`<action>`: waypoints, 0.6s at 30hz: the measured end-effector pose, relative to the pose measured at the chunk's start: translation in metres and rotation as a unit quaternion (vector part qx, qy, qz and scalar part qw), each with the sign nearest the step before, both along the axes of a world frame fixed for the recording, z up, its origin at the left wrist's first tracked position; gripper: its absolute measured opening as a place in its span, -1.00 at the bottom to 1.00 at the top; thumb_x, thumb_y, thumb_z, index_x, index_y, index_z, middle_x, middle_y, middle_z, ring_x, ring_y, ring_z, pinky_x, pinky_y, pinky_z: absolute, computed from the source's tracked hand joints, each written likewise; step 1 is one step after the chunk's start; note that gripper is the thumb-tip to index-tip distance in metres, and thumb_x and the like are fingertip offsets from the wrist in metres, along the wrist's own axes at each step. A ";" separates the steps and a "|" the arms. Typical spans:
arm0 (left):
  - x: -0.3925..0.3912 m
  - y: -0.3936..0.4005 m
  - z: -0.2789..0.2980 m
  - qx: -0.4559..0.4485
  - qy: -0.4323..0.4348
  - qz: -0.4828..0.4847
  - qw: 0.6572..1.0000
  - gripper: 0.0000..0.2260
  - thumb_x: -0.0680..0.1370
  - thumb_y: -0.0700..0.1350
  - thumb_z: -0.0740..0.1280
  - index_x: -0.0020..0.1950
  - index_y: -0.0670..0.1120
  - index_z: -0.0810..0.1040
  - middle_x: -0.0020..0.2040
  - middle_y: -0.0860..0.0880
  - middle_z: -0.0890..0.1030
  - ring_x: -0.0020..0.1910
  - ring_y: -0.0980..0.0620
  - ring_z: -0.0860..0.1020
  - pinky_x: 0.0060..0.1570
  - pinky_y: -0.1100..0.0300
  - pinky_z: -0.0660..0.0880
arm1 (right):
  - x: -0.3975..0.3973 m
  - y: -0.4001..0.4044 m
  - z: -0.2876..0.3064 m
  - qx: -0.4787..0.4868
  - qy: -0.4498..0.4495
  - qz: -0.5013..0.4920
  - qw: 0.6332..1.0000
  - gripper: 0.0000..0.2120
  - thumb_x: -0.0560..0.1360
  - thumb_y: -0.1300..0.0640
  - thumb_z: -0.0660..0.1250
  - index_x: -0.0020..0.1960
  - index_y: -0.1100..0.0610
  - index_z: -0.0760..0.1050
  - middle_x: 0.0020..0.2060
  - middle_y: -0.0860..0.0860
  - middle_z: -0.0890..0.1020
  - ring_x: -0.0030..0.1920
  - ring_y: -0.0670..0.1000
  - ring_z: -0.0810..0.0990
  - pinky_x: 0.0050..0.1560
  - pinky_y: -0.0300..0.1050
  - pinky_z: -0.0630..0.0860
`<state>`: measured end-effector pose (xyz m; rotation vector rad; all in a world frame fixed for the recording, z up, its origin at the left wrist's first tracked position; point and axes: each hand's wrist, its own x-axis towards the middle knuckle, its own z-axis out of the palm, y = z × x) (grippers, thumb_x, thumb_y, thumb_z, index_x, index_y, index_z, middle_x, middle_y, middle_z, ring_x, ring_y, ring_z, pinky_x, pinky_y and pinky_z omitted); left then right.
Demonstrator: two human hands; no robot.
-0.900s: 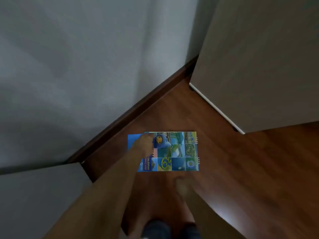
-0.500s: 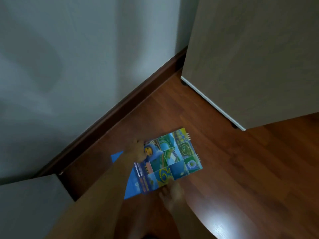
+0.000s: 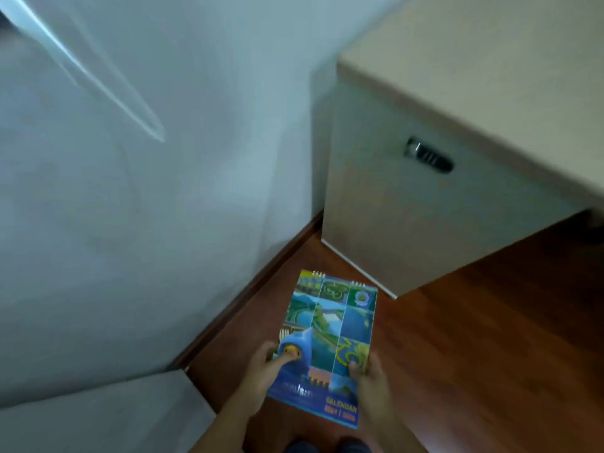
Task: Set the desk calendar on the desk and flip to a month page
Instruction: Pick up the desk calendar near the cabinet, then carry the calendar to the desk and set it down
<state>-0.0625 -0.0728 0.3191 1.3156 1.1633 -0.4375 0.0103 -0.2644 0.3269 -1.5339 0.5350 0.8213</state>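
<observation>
- Plainly, the desk calendar (image 3: pixel 328 346) is off the floor, held in both hands above the wooden floor (image 3: pixel 483 338), low in the head view and near the corner where the wall (image 3: pixel 163 207) meets the dark skirting board (image 3: pixel 248 295).
- Left hand (image 3: pixel 261 371) grips the calendar's lower left edge, thumb pressed on the cover over a blue cartoon figure; the other fingers (image 3: pixel 261 349) curl round the edge and go under it, so they pinch the calendar.
- Right hand (image 3: pixel 371 377) grips the lower right edge the same way, its thumb on the cover and the rest of its fingers hidden underneath.
- Its long axis runs away from the person, tilted a little to the right; the spiral binding (image 3: pixel 338 279) is at the far end, towards the cabinet, and the printed title strip sits at the near end by the wrists.
- Cover faces up, a grid of blue and green pictures; the small lettering is too blurred to read fully.
- Pale cabinet (image 3: pixel 408 217) stands on the floor just beyond the calendar, shut, with a dark metal lock (image 3: pixel 428 155) on its front; nothing of its contents shows.
- Above it lies the light surface (image 3: pixel 490 76), well apart from the calendar.
- Another pale furniture top (image 3: pixel 98 416) fills the lower left corner.
</observation>
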 end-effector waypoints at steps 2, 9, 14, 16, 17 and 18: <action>0.008 0.007 0.066 -0.008 -0.022 0.038 0.999 -0.80 0.49 -0.13 0.39 -0.31 -0.09 0.47 -0.19 -0.15 0.48 -0.16 -0.01 0.47 -0.10 0.13 0.34 | 0.004 -0.007 0.072 -0.002 -0.044 0.033 0.998 -0.76 0.56 0.29 0.28 0.15 0.04 0.53 0.01 0.08 0.70 0.02 0.16 0.67 0.10 0.30 0.58; 0.062 0.007 0.315 -0.103 -0.215 0.159 0.958 -0.60 0.63 0.00 0.08 -0.19 -0.06 0.66 -0.41 0.03 0.71 -0.35 0.02 0.68 -0.28 0.14 0.59 | 0.044 -0.018 0.324 0.031 -0.298 0.170 0.939 -0.80 0.59 0.24 0.24 0.12 0.00 0.52 -0.04 0.02 0.67 -0.04 -0.04 0.62 -0.01 -0.03 0.53; 0.109 -0.016 0.435 -0.088 -0.346 0.143 0.923 -0.57 0.64 -0.10 0.05 -0.20 -0.17 0.66 -0.41 -0.04 0.70 -0.46 0.03 0.67 -0.47 0.25 0.59 | 0.083 -0.053 0.452 0.092 -0.372 0.159 0.910 -0.81 0.60 0.29 0.23 0.18 0.15 0.48 0.09 0.16 0.67 0.08 0.15 0.67 0.05 0.04 0.58; 0.121 -0.037 0.475 -0.066 -0.374 0.104 0.919 -0.70 0.64 -0.14 0.09 -0.04 -0.20 0.60 -0.33 -0.05 0.73 -0.38 0.02 0.70 -0.39 0.23 0.62 | 0.095 -0.076 0.488 0.126 -0.378 0.132 0.908 -0.80 0.60 0.32 0.21 0.21 0.24 0.43 0.13 0.26 0.64 0.12 0.28 0.64 0.09 0.14 0.57; 0.126 -0.050 0.492 -0.042 -0.394 0.092 0.913 -0.75 0.62 -0.17 0.14 0.02 -0.22 0.60 -0.24 -0.09 0.74 -0.29 -0.03 0.71 -0.30 0.20 0.64 | 0.100 -0.089 0.502 0.142 -0.380 0.118 0.907 -0.80 0.59 0.34 0.20 0.21 0.26 0.42 0.14 0.27 0.64 0.12 0.28 0.63 0.11 0.15 0.57; 0.133 -0.065 0.504 -0.011 -0.417 0.083 0.905 -0.78 0.59 -0.21 0.21 0.09 -0.23 0.61 -0.13 -0.15 0.73 -0.16 -0.11 0.71 -0.20 0.15 0.66 | 0.104 -0.104 0.517 0.155 -0.382 0.103 0.905 -0.79 0.59 0.35 0.19 0.21 0.27 0.42 0.13 0.26 0.65 0.11 0.26 0.64 0.10 0.14 0.59</action>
